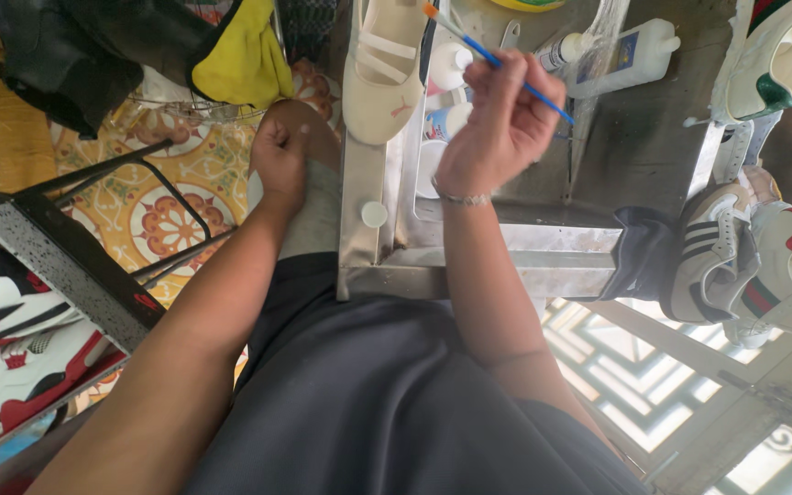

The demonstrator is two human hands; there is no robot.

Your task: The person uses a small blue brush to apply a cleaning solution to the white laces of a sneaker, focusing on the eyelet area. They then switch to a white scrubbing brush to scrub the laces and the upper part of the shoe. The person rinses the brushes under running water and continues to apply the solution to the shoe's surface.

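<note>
My right hand (501, 124) is raised over a metal table (506, 247) and grips a thin blue paintbrush (492, 57) with an orange tip that points up and left. Just left of the brush lies a cream strappy shoe (382, 69) on the table's far part. Small white bottles (446, 92) stand under my right hand. My left hand (281, 151) is closed in a fist with nothing seen in it and rests on my knee, left of the table.
A large white bottle (630, 55) lies at the table's far right. Sneakers (726, 247) hang off the right edge, and more sneakers (11, 348) sit on a black rack (66, 266) at left. A yellow cloth (245, 60) lies on a wire basket.
</note>
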